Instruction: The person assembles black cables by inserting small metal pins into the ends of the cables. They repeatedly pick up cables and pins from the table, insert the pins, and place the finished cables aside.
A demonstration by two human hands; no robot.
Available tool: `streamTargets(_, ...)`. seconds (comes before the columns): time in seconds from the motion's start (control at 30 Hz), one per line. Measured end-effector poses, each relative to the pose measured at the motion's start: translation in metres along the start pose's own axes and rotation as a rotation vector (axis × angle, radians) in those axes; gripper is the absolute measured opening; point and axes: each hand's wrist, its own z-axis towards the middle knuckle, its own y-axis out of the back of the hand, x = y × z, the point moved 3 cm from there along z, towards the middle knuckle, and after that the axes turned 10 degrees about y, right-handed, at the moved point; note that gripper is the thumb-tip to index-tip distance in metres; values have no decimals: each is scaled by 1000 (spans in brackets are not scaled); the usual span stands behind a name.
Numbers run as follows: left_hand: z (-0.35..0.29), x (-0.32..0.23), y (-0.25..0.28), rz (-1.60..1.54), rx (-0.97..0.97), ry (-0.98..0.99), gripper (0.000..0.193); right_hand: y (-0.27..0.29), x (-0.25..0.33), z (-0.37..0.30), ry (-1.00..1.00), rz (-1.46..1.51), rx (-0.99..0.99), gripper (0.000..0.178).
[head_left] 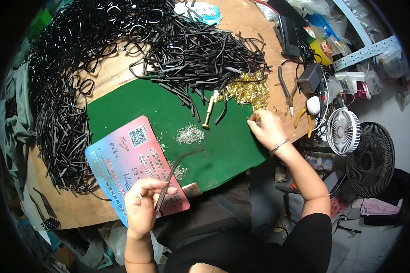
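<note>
Cluttered bench point(241, 18), strips point(196, 50) mostly untouched: left hand point(141, 204) gripping one strip point(171, 175), right hand point(265, 128) pinching among gold clips point(248, 88), little finished.

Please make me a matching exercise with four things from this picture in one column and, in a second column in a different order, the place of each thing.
Things:
1. black curved strip
2. pile of gold metal pieces
3. small white fan
4. pink and blue card

Places:
A. right of the table
B. near edge of the green mat, partly over it
C. in the left hand
D. just beyond the right hand

Pairs: 1-C, 2-D, 3-A, 4-B
</note>
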Motion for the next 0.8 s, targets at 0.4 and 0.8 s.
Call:
streamTargets(0.4,-2,6,-2,138,-140,-75,22,-8,-4,-5,107,372,-48,17)
streamTargets(0.8,-10,39,-30,132,79,377,26,16,102,-26,221,739,436,12)
